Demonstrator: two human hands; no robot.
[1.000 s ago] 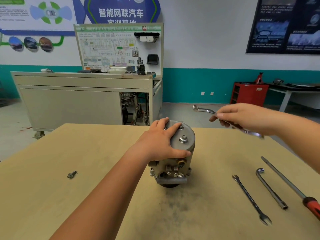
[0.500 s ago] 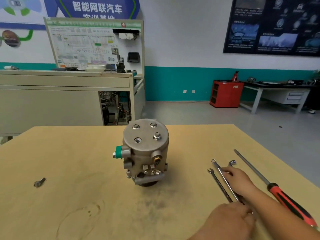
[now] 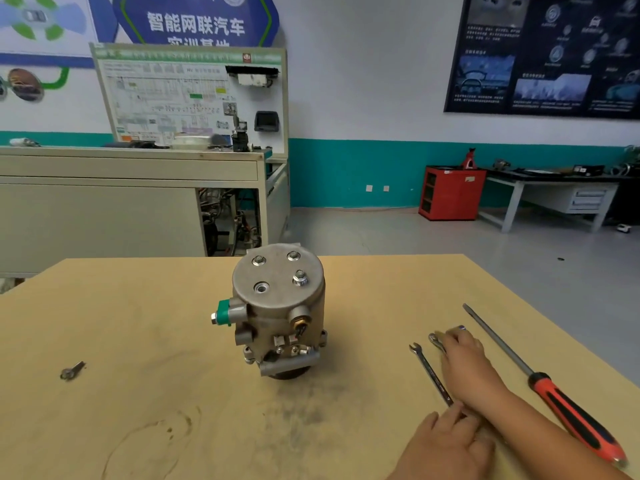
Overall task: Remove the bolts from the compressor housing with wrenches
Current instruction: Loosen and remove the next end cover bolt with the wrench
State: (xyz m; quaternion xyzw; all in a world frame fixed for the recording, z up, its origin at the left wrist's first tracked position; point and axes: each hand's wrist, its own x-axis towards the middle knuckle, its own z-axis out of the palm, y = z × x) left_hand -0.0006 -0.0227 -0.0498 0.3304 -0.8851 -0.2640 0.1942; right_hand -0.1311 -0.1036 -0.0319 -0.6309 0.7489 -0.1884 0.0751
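Your right hand (image 3: 465, 365) lies over a thin steel ring wrench (image 3: 435, 341). Its fingers (image 3: 453, 336) cover the wrench, so I cannot tell whether they hold it. Your left hand (image 3: 446, 445) is relaxed, its fingers reaching the near end of a slim open-end spanner (image 3: 429, 372). The grey cylindrical metal compressor housing (image 3: 278, 306) stands upright on the pale wooden tabletop (image 3: 145, 323), well to the left of both hands.

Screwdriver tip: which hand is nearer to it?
Right. The right hand lies just left of the screwdriver tip, over a wrench; the left hand sits far back toward the person.
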